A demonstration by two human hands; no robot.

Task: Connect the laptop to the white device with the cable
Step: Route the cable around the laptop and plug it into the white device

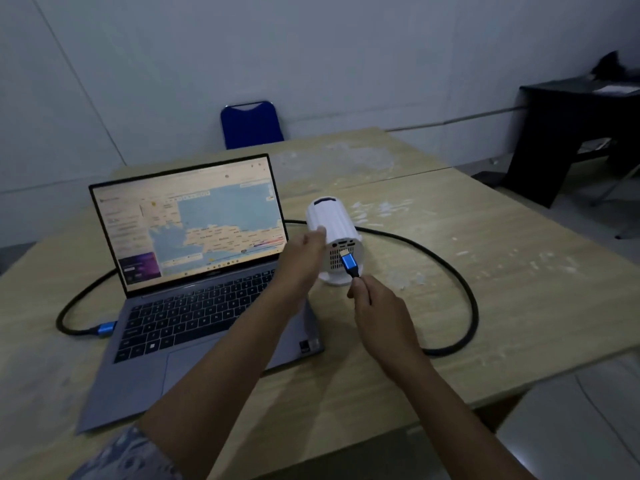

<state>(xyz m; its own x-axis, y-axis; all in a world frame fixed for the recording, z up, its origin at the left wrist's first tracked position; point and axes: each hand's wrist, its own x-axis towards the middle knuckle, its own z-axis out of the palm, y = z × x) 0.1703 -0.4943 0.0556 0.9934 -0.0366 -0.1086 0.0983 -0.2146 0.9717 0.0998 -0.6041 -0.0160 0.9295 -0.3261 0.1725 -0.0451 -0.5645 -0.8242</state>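
Observation:
An open grey laptop [194, 306] with a map on its screen sits on the left of the wooden table [502, 289]. A white cylindrical device [334, 220] lies to its right, rear ports facing me. My left hand [304, 258] rests against the device's left side, steadying it. My right hand [377, 306] pinches the black braided cable [467, 306] just behind its blue plug [349, 263], whose metal tip is right at the device's rear panel. The cable's other blue plug [104, 329] sits at the laptop's left edge.
A blue chair [251, 124] stands behind the table's far edge. A black desk [571, 133] is at the right against the wall. The cable loops wide across the table, behind the laptop and around the device. White scuffs mark the tabletop.

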